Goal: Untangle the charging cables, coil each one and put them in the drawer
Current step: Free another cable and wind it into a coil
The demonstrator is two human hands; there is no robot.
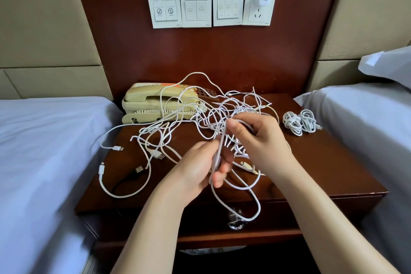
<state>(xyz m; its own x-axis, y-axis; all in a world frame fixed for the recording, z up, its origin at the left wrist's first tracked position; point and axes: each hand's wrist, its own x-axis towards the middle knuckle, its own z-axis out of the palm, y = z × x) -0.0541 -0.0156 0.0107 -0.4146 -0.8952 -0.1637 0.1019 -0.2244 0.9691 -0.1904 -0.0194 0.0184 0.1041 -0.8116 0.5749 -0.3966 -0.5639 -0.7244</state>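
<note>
Nightstand (322, 167): dark reddish wood, straight in front of me, between two beds.
Telephone (155, 104): beige, coiled cord, at the back left of the top.
Wall panel (222, 55): dark wood, facing me.
Switch plates (195, 9): three white ones in a row on that panel.
Socket (259, 8): just right of them, with a small white USB adapter (263, 0) plugged in.
Left bed (44, 151): pale bluish sheet.
Right bed (367, 118): same sheet, pillow (389, 64) above.

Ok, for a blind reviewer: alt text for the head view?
A left hand and right hand grip a white cable above a tangle of white cables on a dark wooden nightstand. Two coiled cables lie at its right edge; a beige telephone sits behind.
</note>
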